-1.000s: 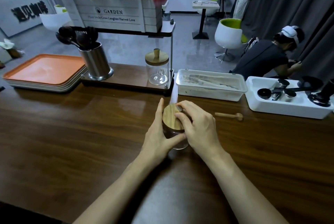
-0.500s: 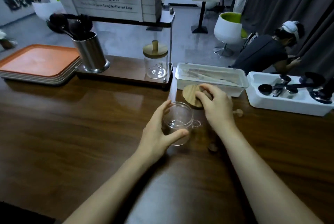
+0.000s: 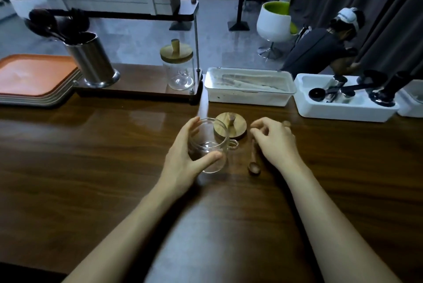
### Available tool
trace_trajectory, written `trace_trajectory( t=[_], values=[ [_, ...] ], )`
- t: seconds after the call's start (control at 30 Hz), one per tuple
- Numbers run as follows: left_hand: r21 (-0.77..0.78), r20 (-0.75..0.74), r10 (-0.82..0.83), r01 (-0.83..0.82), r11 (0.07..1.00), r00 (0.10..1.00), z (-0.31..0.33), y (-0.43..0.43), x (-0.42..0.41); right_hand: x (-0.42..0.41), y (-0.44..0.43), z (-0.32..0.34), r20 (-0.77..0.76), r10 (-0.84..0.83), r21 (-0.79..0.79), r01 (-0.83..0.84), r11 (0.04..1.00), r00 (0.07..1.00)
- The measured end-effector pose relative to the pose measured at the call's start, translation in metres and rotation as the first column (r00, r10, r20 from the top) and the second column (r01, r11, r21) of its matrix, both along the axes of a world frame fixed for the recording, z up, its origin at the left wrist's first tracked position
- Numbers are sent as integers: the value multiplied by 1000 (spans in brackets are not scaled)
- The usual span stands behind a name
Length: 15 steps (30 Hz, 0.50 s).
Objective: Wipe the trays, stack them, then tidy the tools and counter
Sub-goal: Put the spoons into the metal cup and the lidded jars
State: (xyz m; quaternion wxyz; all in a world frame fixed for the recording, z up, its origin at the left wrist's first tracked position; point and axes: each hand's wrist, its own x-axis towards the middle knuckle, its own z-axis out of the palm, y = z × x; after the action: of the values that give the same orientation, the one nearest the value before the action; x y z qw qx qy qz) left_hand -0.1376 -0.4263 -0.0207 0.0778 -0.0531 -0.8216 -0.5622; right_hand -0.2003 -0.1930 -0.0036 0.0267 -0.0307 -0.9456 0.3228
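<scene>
The stack of orange trays [image 3: 34, 74] is sitting at the far left of the bench [image 3: 91, 168], and the frame edge is cutting it off. The left hand [image 3: 180, 161] is wrapping its grip round a clear glass jar [image 3: 212, 145] standing upright near the middle. A round wooden lid [image 3: 238, 127] is lying just behind the jar. The right hand [image 3: 277, 143] is curling its fingers over the handle end of a small wooden spoon [image 3: 254, 167]. Whether that grip is pinching the handle cannot be told.

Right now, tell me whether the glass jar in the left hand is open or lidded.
Open. The glass jar has a bare rim, and a wooden lid lies on the counter just behind it, knob up.
</scene>
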Motion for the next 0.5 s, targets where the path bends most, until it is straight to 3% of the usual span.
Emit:
trace_trajectory(
  t=[0.1,0.33,0.4,0.5],
  values=[
    [-8,-5,-7,7,1000,1000,2,1,1,13,6,-1,234,34,112,-62,992,972],
    [-24,0,-5,5,1000,1000,4,5,8,20,-9,-3,284,56,180,-111,977,957],
    [-22,5,-4,4,1000,1000,4,6,10,21,-6,-1,288,71,83,-99,992,955],
    [-9,10,6,-6,1000,1000,4,6,11,24,0,18,167,101,-308,-45,950,981]
  ],
)
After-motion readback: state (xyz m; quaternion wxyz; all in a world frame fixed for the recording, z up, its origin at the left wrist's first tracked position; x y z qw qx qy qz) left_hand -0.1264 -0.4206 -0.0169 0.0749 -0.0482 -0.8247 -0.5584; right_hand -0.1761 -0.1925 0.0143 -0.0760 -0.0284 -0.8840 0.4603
